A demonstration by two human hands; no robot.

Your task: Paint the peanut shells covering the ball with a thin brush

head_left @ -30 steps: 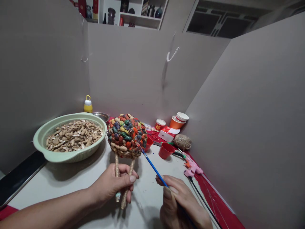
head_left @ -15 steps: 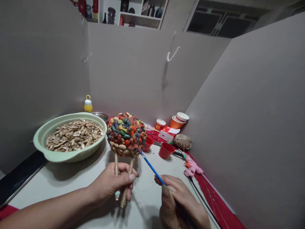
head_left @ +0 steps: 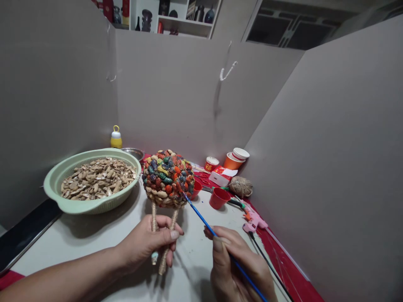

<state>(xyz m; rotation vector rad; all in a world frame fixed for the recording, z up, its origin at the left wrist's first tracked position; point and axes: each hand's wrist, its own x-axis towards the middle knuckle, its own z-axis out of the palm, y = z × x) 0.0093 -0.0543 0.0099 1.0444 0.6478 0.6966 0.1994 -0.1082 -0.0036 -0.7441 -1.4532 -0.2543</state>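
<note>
A rounded craft piece [head_left: 166, 178] covered in peanut shells stands raised on twine-wrapped legs [head_left: 163, 262]. Many of its shells are painted red, orange, green, yellow and dark blue; the lower ones are bare tan. My left hand [head_left: 160, 237] is closed around the legs beneath the body. Between the thumb and fingers of my right hand [head_left: 234, 260] is a blue paintbrush [head_left: 201, 218], slanting up to the left. Its bristle tip touches the lower right side of the shells. Two red cups stand just behind, one [head_left: 219, 198] in full view and another [head_left: 196, 189] partly hidden.
At left sits a green basin [head_left: 53, 188] holding loose peanut shells, with a yellow bottle [head_left: 116, 138] behind. On the right lie a twine ball [head_left: 241, 186], a pink glue gun [head_left: 256, 220] with a black cord, and stacked paper cups [head_left: 234, 159]. Grey panels surround the table.
The brush tip has shifted slightly right along the shells, and my right hand has risen a little with a changed brush angle. My left hand keeps its hold on the legs.
</note>
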